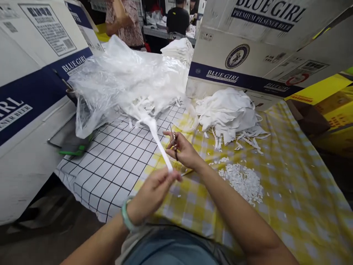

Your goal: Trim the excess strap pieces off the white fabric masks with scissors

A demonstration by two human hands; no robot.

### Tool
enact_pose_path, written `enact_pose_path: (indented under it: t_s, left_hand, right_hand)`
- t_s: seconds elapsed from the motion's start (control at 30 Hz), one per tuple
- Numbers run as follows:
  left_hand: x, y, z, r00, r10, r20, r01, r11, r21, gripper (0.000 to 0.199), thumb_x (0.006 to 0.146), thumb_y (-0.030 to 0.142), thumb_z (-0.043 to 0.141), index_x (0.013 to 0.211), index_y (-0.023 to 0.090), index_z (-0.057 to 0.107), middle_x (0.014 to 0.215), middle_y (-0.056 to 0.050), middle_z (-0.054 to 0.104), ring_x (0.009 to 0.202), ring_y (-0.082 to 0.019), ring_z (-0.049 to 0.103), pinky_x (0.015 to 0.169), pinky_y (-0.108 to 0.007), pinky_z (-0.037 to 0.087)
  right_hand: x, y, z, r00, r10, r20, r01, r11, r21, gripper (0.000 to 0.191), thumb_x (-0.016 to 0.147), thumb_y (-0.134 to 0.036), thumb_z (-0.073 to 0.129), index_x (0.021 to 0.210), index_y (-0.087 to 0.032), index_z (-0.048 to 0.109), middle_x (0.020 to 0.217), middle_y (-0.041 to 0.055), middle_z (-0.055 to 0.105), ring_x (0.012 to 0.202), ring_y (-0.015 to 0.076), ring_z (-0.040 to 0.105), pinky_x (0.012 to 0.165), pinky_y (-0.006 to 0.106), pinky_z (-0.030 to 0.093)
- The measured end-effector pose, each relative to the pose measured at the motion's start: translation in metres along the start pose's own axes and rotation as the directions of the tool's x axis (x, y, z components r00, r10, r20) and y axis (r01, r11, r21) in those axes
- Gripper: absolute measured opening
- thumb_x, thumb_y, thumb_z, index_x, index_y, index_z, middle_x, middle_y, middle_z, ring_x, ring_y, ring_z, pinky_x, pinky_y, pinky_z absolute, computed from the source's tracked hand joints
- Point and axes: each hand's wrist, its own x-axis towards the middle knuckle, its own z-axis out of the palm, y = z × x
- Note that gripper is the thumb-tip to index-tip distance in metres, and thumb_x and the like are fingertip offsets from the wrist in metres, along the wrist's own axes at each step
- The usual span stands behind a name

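Observation:
My left hand (156, 189) pinches the near end of a white fabric strap (162, 147), which stretches taut toward a heap of white straps and cloth (143, 106) partly under clear plastic. A pair of small scissors (174, 141) is in my right hand (185, 151), just right of the strap, with the blades pointing up and away. A pile of white cloth pieces with straps (227, 114) lies beyond my right hand. Many small white clippings (244, 182) are heaped on the yellow checked cloth (298, 221) beside my right forearm.
Large beer cartons stand at the left (41, 95) and back right (220, 44). A clear plastic bag (110, 73) covers part of the table, near a stack of white cloth (179, 49). A dark green-edged object (73, 143) lies at the left. Other people (178, 20) are in the background.

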Motion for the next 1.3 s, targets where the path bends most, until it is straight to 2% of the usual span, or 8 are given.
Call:
enact_pose_path:
  t_s: [0.17, 0.3, 0.43, 0.53, 0.73, 0.87, 1.1, 1.3]
  left_hand:
    - [-0.045, -0.007, 0.025, 0.856, -0.012, 0.516, 0.16, 0.957, -0.242, 0.039, 0.095, 0.047, 0.052, 0.097, 0.015, 0.073, 0.09, -0.008, 0.071, 0.084, -0.019, 0.063, 0.082, -0.03, 0.051]
    - [-0.039, -0.027, 0.025, 0.914, -0.196, 0.356, 0.375, 0.747, -0.55, 0.049, 0.076, 0.043, 0.079, 0.116, 0.02, 0.064, 0.117, -0.009, 0.066, 0.112, -0.024, 0.059, 0.1, -0.035, 0.046]
    - [-0.021, -0.026, 0.024, 0.897, -0.306, 0.319, 0.437, 0.504, -0.745, 0.026, 0.081, 0.038, 0.075, 0.091, 0.016, 0.065, 0.073, 0.002, 0.056, 0.058, -0.006, 0.047, 0.055, -0.017, 0.04]
    - [-0.022, -0.025, 0.024, 0.905, -0.339, 0.256, 0.415, 0.578, -0.702, 0.029, 0.083, 0.041, 0.073, 0.093, 0.014, 0.068, 0.062, 0.006, 0.04, 0.05, -0.004, 0.026, 0.045, -0.017, 0.019]
    - [-0.041, -0.009, 0.016, 0.945, -0.226, 0.236, 0.322, 0.769, -0.553, 0.033, 0.092, 0.044, 0.061, 0.106, 0.017, 0.072, 0.07, 0.002, 0.046, 0.061, -0.008, 0.038, 0.055, -0.022, 0.029]
    - [-0.042, 0.012, 0.003, 0.971, -0.186, 0.148, 0.236, 0.835, -0.497, 0.034, 0.095, 0.046, 0.054, 0.102, 0.019, 0.074, 0.075, -0.003, 0.056, 0.065, -0.012, 0.044, 0.059, -0.025, 0.036]
    - [-0.015, 0.021, 0.008, 0.959, 0.234, -0.16, -0.256, 0.957, -0.139, 0.023, 0.097, 0.025, 0.054, 0.088, 0.023, 0.075, 0.111, -0.006, 0.055, 0.12, -0.022, 0.046, 0.103, -0.031, 0.038]
    - [0.01, 0.013, 0.055, 0.995, 0.071, 0.067, -0.023, 0.836, -0.548, 0.031, 0.1, 0.029, 0.047, 0.083, 0.018, 0.07, 0.105, -0.004, 0.048, 0.071, -0.009, 0.047, 0.065, -0.025, 0.042]
  right_hand:
    - [-0.017, 0.018, 0.024, 0.98, 0.146, 0.132, -0.168, 0.97, 0.175, 0.035, 0.067, -0.028, 0.079, 0.084, -0.023, 0.049, 0.091, -0.0007, 0.066, 0.08, 0.0134, 0.064, 0.077, 0.029, 0.055]
    - [-0.062, 0.019, 0.02, 0.978, 0.203, 0.049, -0.208, 0.967, 0.147, 0.027, 0.071, -0.022, 0.073, 0.086, -0.022, 0.051, 0.096, 0.0001, 0.066, 0.09, 0.0154, 0.066, 0.084, 0.031, 0.055]
    - [-0.093, -0.001, -0.01, 0.967, 0.208, 0.144, -0.196, 0.976, -0.094, 0.045, 0.074, -0.02, 0.074, 0.117, -0.023, 0.057, 0.116, 0.0037, 0.064, 0.097, 0.0162, 0.063, 0.092, 0.033, 0.051]
    - [-0.104, -0.009, -0.032, 0.96, 0.221, 0.171, -0.2, 0.971, -0.131, 0.052, 0.077, -0.027, 0.076, 0.124, -0.025, 0.054, 0.125, 0.0068, 0.061, 0.102, 0.0182, 0.062, 0.096, 0.036, 0.05]
    - [-0.096, -0.003, -0.02, 1.0, 0.008, 0.029, 0.0, 0.962, -0.272, 0.026, 0.074, -0.016, 0.072, 0.095, -0.023, 0.057, 0.12, 0.0074, 0.064, 0.121, 0.0235, 0.053, 0.106, 0.042, 0.039]
    - [-0.083, -0.001, -0.005, 0.996, -0.037, -0.081, 0.03, 0.996, -0.084, 0.021, 0.071, -0.017, 0.068, 0.084, -0.022, 0.052, 0.084, -0.0005, 0.059, 0.083, 0.016, 0.058, 0.081, 0.03, 0.048]
    - [-0.117, 0.008, 0.015, 0.877, 0.115, -0.467, -0.068, 0.991, 0.115, 0.036, 0.072, -0.034, 0.077, 0.081, -0.024, 0.043, 0.08, -0.002, 0.052, 0.075, 0.0138, 0.053, 0.073, 0.027, 0.047]
    - [-0.168, 0.021, 0.011, 0.891, 0.198, -0.409, -0.187, 0.98, 0.068, 0.037, 0.079, -0.049, 0.073, 0.093, -0.024, 0.049, 0.089, 0.0012, 0.055, 0.083, 0.0182, 0.056, 0.082, 0.034, 0.048]
